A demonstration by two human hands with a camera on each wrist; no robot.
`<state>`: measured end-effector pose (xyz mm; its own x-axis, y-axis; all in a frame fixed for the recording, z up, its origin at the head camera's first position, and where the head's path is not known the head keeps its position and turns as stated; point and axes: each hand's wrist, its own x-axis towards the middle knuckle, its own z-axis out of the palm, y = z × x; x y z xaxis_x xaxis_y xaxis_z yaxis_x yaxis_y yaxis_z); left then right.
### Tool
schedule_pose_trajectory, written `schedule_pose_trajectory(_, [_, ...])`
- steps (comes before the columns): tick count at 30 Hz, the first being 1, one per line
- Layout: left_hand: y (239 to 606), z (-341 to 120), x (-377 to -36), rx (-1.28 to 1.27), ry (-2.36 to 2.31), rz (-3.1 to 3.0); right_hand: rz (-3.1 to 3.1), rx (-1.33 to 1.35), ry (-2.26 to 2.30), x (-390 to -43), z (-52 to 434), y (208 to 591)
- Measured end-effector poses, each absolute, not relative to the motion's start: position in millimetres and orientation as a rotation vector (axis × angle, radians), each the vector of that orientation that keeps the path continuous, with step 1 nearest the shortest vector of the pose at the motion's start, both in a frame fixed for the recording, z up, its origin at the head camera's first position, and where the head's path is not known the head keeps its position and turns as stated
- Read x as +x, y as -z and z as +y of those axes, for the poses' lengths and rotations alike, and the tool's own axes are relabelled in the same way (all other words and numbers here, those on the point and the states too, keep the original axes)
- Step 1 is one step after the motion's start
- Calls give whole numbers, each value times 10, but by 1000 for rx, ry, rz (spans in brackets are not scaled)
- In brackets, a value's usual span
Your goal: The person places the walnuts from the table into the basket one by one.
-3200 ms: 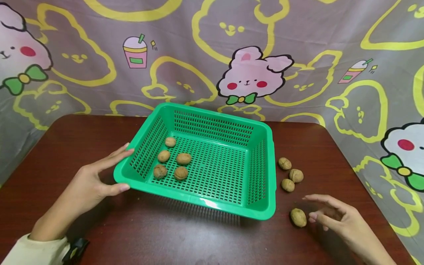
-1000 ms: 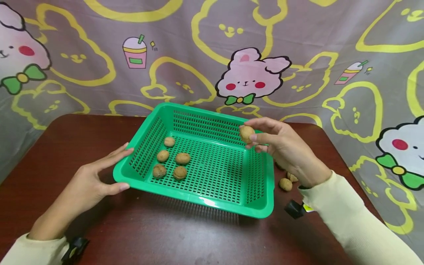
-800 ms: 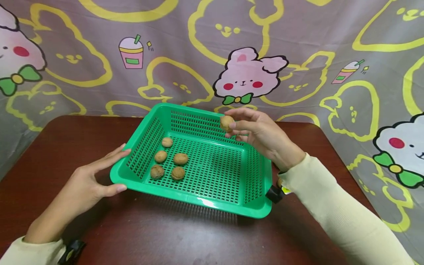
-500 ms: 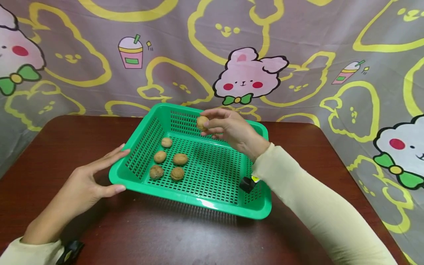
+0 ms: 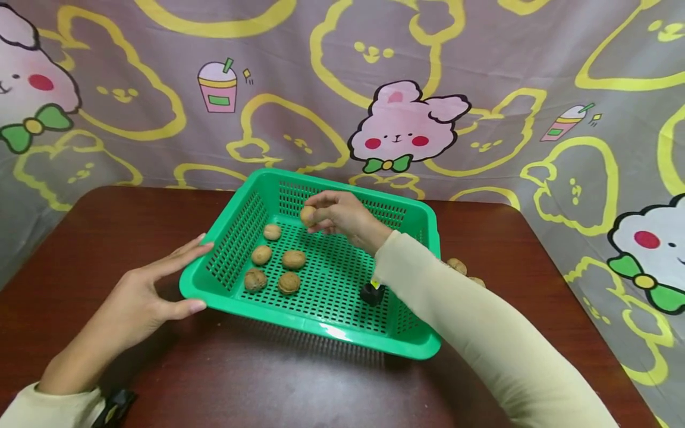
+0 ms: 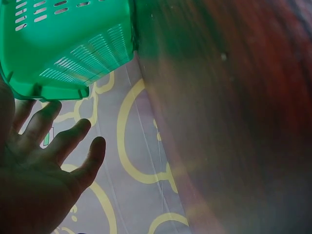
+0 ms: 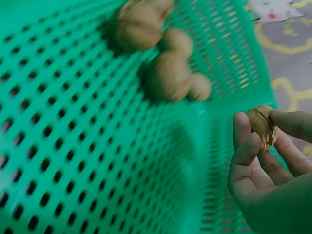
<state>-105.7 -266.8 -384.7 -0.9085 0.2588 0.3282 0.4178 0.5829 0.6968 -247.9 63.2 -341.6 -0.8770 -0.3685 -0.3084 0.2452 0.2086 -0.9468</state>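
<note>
Now: walnut pinched over the green basket

Your right hand (image 5: 337,215) pinches a walnut (image 5: 307,215) between thumb and fingertips, holding it above the floor of the green basket (image 5: 316,324), toward its far-left part. The right wrist view shows the same nut (image 7: 261,127) clamped by the fingers (image 7: 243,146), clear of the mesh below.

Just beneath and to the left, five walnuts (image 5: 293,259) lie loose on the basket floor in a small cluster; nothing stands between them and the held nut. Your left hand (image 5: 141,300) rests with straight fingers against the basket's left rim, thumb at the near corner. Your right sleeve (image 5: 455,321) crosses the basket's right wall and hides most of the walnuts on the table (image 5: 456,265) beside it. The basket sits on a dark red table (image 5: 107,226) before a cartoon-printed cloth (image 5: 407,128).

Half a second ago you held the nut higher, near the far wall; it is now lower and further left. Three seconds ago your right hand was out by the nuts on the table. The left hand has not shifted.
</note>
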Motion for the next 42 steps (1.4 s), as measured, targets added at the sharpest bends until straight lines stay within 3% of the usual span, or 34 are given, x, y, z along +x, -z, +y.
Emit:
schedule_pose_trajectory(11, [3870, -2661, -1026, -585, 1227, -2602, 2114, -157, 1498, -2495, 562, 3655])
schedule_pose_trajectory(42, [3867, -2658, -1039, -559, 1216, -2622, 2272, -328, 1319, -2467, 442, 3722])
